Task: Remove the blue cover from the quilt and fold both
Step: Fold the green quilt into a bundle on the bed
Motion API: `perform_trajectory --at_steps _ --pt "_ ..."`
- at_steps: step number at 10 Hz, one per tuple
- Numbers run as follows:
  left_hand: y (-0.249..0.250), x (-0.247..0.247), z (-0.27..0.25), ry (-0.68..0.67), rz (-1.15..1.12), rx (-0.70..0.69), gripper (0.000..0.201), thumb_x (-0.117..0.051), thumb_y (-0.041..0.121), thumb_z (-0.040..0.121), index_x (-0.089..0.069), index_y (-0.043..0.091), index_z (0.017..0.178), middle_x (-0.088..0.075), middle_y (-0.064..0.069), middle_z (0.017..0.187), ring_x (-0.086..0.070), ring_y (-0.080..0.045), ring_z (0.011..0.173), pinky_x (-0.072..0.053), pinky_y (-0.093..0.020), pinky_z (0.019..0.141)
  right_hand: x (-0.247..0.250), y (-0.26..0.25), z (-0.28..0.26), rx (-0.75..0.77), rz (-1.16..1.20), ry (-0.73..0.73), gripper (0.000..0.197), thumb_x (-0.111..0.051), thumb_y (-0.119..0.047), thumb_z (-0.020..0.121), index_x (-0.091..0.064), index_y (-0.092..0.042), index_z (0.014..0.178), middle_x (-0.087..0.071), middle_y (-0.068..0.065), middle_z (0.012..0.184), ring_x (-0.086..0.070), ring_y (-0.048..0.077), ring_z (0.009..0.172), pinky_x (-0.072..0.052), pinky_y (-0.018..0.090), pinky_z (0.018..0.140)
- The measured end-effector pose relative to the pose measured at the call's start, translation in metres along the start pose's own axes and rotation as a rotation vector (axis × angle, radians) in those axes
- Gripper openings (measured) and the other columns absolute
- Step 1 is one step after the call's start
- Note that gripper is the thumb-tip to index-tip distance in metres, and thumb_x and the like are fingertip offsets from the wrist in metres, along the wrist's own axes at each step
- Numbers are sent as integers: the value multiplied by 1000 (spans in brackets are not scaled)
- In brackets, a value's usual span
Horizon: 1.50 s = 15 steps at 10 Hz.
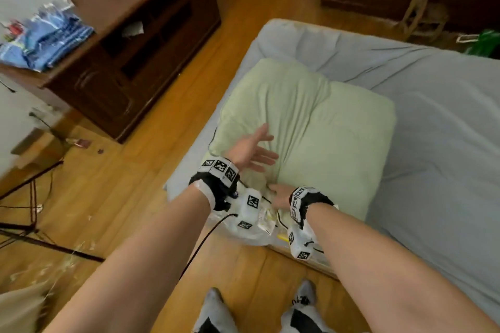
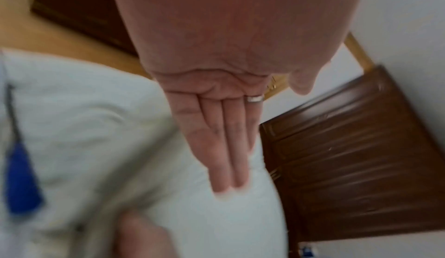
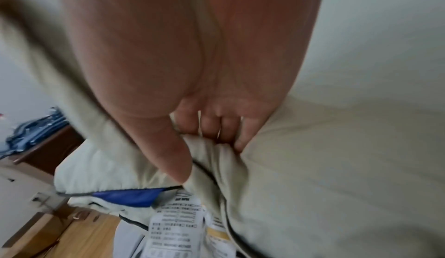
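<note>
1. At the bedside, our right hand (image 3: 211, 121) curls its fingers (image 3: 209, 126) and thumb round a bunched fold at the near edge of the folded pale-green padded quilt (image 1: 311, 127). The quilt lies on the grey-sheeted mattress (image 1: 446, 121), at its near left corner.
2. Our left hand (image 1: 254, 147) hangs above the quilt's near left part, fingers straight and together, holding nothing; whether it touches the fabric we cannot tell.
3. The relation that counts: the quilt stretches away from both hands, its long axis running from the near edge toward the far side of the bed. The right hand is nearer, already on the hem, and the left lies just beyond it to the left.
4. The folded blue striped fabric cover (image 1: 46, 40) sits well apart on the dark wooden cabinet (image 1: 130, 43) to the left, so we judge the removal done.
5. The count: one quilt, one blue cover, two hands, one clear plastic bag with a printed label (image 3: 173, 227) beneath the gripped edge, and one dark-blue tab (image 3: 127, 195) beside it.
</note>
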<state>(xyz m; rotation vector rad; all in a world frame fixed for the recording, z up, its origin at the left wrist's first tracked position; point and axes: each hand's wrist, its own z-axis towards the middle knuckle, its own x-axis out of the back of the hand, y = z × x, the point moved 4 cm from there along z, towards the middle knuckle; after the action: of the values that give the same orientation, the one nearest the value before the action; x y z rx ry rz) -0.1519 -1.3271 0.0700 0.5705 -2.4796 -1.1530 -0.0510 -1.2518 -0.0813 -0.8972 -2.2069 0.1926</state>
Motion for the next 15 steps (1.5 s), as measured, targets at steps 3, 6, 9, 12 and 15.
perform_trajectory --at_steps 3,6,9,12,15 --pt "-27 15 66 187 1049 248 126 -79 21 79 24 43 147 -41 -18 143 -57 -36 115 -50 -49 89 102 90 -72 -470 46 524 140 -89 -56 47 8 -41 147 11 11 157 4 35 146 -25 69 103" --pt "-79 26 175 40 1138 299 127 -77 37 80 31 29 147 -18 -29 153 -47 -36 128 -43 -45 96 28 135 -4 -624 314 214 175 -95 -53 32 55 -44 121 68 11 122 46 35 134 -17 70 111" --pt "-162 64 296 -10 882 363 126 -80 21 77 22 21 151 -31 -18 150 -52 -36 120 -46 -39 85 10 125 126 -877 298 171 174 -97 -45 40 51 -34 132 55 18 139 35 36 140 -25 80 95" --pt "-146 70 267 -160 1153 240 140 -84 32 72 38 38 141 2 -29 156 -59 -40 113 -50 -48 93 13 113 114 -908 302 239 171 -98 -37 44 47 -38 134 49 16 145 30 34 144 -24 81 96" --pt "-101 105 199 -404 1254 126 152 -91 26 63 44 49 130 20 -23 157 -30 -44 141 -38 -57 107 26 52 32 -883 99 834 72 -52 -14 90 -19 -14 154 -5 25 158 -20 46 142 -28 68 106"
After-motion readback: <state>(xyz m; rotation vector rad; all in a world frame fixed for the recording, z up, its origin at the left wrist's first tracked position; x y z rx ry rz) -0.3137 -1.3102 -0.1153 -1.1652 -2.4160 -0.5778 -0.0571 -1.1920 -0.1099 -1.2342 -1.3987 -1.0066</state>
